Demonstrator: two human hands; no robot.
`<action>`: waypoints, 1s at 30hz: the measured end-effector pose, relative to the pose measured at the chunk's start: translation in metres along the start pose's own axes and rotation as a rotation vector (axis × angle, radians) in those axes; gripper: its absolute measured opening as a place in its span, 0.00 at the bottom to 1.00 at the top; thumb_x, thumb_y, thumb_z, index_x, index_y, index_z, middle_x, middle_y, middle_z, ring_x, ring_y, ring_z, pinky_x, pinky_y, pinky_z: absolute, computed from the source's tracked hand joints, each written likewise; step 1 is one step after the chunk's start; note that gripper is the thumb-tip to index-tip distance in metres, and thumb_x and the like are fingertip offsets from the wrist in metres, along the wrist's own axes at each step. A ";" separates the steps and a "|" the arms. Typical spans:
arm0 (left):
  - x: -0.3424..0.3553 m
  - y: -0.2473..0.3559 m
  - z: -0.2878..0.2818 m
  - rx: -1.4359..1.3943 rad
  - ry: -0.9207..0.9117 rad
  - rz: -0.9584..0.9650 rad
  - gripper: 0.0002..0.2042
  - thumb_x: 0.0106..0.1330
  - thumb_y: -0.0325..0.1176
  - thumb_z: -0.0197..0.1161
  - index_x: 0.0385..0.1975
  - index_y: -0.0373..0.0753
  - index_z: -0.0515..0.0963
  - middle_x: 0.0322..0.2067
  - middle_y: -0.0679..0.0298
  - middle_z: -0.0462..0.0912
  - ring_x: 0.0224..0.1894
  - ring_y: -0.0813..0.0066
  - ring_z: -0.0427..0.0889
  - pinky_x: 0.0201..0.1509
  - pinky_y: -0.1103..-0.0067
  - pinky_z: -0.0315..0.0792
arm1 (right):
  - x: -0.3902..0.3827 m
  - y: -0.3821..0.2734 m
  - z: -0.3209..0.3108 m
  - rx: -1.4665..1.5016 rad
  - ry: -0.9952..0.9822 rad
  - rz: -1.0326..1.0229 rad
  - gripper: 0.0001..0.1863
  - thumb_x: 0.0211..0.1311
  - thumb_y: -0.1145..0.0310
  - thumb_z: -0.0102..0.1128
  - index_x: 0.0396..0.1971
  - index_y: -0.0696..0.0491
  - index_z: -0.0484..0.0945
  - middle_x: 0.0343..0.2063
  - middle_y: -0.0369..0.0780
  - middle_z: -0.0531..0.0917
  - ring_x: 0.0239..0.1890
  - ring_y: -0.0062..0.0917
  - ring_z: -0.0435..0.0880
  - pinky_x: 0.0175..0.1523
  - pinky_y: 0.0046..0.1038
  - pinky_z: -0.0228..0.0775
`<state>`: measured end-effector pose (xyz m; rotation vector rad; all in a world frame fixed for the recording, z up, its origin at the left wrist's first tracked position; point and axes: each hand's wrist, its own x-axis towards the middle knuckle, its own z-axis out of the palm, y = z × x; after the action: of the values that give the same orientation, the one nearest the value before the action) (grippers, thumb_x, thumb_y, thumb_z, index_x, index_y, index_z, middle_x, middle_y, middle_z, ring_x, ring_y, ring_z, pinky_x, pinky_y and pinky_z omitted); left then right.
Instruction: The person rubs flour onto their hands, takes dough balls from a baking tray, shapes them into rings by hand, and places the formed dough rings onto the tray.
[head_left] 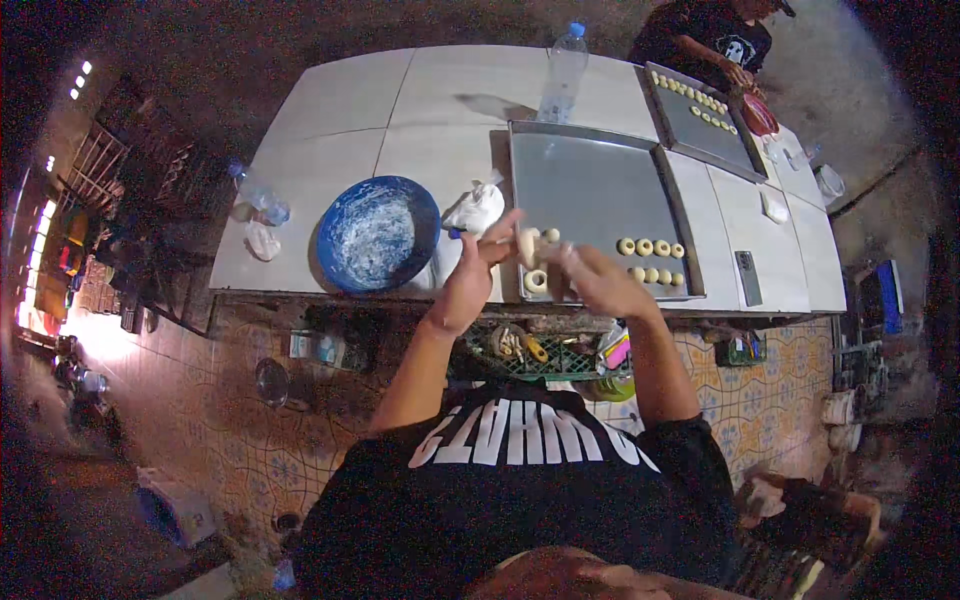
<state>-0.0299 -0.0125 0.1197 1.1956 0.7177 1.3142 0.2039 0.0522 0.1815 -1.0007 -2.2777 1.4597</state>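
My left hand [472, 272] is raised at the front of a large metal tray [590, 180], fingers apart and stretched toward the right. Close by its fingertips is a pale dough piece [528, 247]; whether it touches them is unclear. My right hand [597, 280] reaches over from the tray's right side to that piece, its fingers blurred by motion. Dough rings [660, 247] form short rows at the tray's right, and another ring [536, 281] lies at its front left. A blue bowl [375, 225] dusted white and a white bag [475, 207] are to the left.
Across the tiled table [340, 110], a co-worker [700, 35] handles a second dough tray [700, 110] beside a pink bowl [760, 117]. Bottles [565, 75] stand or lie around, and a phone [747, 278] lies at right. A green crate [515, 345] sits below; another person [810, 520] appears lower right.
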 end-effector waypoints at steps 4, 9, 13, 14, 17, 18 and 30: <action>-0.007 -0.003 -0.001 0.195 0.169 -0.067 0.47 0.77 0.72 0.21 0.75 0.40 0.69 0.73 0.59 0.71 0.75 0.62 0.66 0.82 0.64 0.41 | -0.003 -0.002 0.013 0.229 0.031 -0.217 0.37 0.84 0.38 0.34 0.60 0.55 0.82 0.29 0.33 0.78 0.27 0.18 0.74 0.34 0.26 0.68; -0.017 0.013 -0.006 0.006 0.003 -0.003 0.47 0.76 0.73 0.23 0.61 0.39 0.82 0.77 0.59 0.63 0.78 0.61 0.59 0.83 0.63 0.38 | 0.000 -0.007 0.017 0.215 0.035 -0.115 0.36 0.85 0.40 0.34 0.59 0.56 0.82 0.25 0.32 0.78 0.25 0.15 0.71 0.31 0.25 0.64; -0.019 0.024 -0.010 0.043 0.047 -0.043 0.49 0.76 0.73 0.22 0.59 0.37 0.84 0.78 0.59 0.63 0.78 0.59 0.61 0.82 0.63 0.44 | -0.006 -0.009 0.023 -0.162 0.024 -0.194 0.37 0.84 0.38 0.36 0.59 0.58 0.81 0.25 0.34 0.77 0.26 0.19 0.72 0.32 0.28 0.66; -0.020 0.025 -0.009 0.085 0.066 -0.077 0.49 0.76 0.73 0.22 0.60 0.37 0.83 0.78 0.59 0.63 0.77 0.59 0.61 0.82 0.63 0.46 | -0.007 -0.009 0.022 -0.053 -0.055 -0.201 0.38 0.83 0.37 0.37 0.59 0.58 0.81 0.26 0.34 0.77 0.27 0.21 0.73 0.33 0.29 0.67; -0.022 0.027 -0.008 0.262 0.053 -0.153 0.50 0.75 0.73 0.20 0.67 0.37 0.77 0.75 0.61 0.66 0.74 0.62 0.66 0.80 0.63 0.50 | -0.008 -0.011 0.017 0.438 -0.079 -0.240 0.38 0.83 0.37 0.36 0.62 0.57 0.80 0.26 0.32 0.76 0.27 0.20 0.74 0.33 0.28 0.68; -0.022 0.028 -0.008 0.328 0.015 -0.163 0.50 0.75 0.74 0.19 0.71 0.37 0.73 0.73 0.61 0.69 0.72 0.63 0.69 0.79 0.63 0.52 | -0.004 -0.013 0.017 0.384 0.004 -0.189 0.39 0.82 0.36 0.36 0.62 0.57 0.80 0.26 0.32 0.76 0.27 0.18 0.73 0.33 0.27 0.67; -0.029 0.037 -0.019 0.466 -0.034 -0.023 0.41 0.79 0.70 0.30 0.70 0.39 0.72 0.75 0.57 0.68 0.66 0.64 0.79 0.74 0.67 0.63 | 0.002 -0.021 0.025 0.292 0.025 -0.153 0.39 0.84 0.38 0.35 0.62 0.59 0.80 0.21 0.34 0.78 0.22 0.21 0.76 0.30 0.31 0.71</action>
<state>-0.0654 -0.0413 0.1421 1.5687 1.0460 1.1353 0.1804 0.0310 0.1882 -0.7377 -1.9976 1.6413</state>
